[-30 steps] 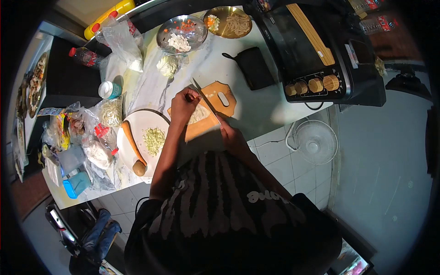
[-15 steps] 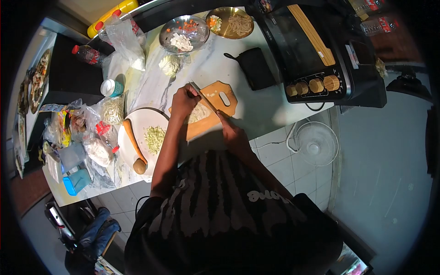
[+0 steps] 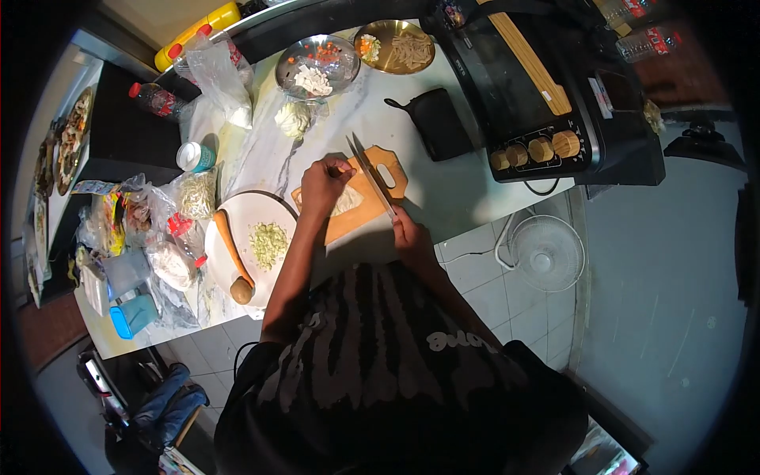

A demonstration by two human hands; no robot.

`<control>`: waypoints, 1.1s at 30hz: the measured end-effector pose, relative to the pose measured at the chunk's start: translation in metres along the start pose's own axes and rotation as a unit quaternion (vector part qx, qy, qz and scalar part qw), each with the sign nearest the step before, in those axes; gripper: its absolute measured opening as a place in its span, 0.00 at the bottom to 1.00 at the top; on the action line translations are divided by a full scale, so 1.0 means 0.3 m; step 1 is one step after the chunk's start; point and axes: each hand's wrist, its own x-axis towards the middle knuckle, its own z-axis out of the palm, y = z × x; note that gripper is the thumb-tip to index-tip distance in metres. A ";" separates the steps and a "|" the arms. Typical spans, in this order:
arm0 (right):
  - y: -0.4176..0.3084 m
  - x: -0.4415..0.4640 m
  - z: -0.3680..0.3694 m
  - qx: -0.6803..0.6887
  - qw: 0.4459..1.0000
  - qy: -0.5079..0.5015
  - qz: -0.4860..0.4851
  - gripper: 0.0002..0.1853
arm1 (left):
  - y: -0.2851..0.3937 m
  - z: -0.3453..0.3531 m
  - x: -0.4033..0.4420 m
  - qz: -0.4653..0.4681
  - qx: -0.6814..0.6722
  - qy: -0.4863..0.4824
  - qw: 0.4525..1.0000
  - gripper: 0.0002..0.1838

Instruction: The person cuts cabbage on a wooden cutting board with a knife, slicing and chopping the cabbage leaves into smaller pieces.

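A knife [image 3: 372,176] is gripped in my right hand [image 3: 409,236], its long blade slanting up and left over the wooden cutting board [image 3: 370,207]. My left hand [image 3: 322,186] is closed over the board's left part, fingertips pinched together beside the blade. Whatever those fingers hold, if anything, is hidden. Pale sliced pieces [image 3: 346,199] lie on the board just below my left hand. To the left, a large white round board or plate [image 3: 226,277] carries chopped green pieces [image 3: 268,244] and a wooden-handled spoon or ladle [image 3: 231,249].
Behind the board are a cabbage piece [image 3: 293,119], a metal bowl [image 3: 336,83] of chopped food, a metal plate [image 3: 396,65] and a black pouch [image 3: 439,127]. A black oven [image 3: 538,103] stands right. Bags and bottles crowd the left; a fan [image 3: 542,245] stands below the counter.
The knife has shifted right and slightly up, away from my left fingertips, and my right hand moved right with it. My left hand remains pinched, only slightly shifted.
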 end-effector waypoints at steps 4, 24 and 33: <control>-0.012 0.021 -0.050 -0.024 0.998 -0.002 0.057 0.14 | 0.009 0.017 -0.031 0.011 0.029 0.000 1.000 0.08; 0.054 0.081 -0.109 -0.203 0.979 -0.021 0.018 0.13 | 0.025 0.041 -0.070 0.090 0.083 0.051 0.991 0.12; 0.035 0.040 -0.053 -0.128 0.989 -0.063 0.044 0.15 | 0.023 0.051 -0.071 0.072 0.083 0.048 0.993 0.09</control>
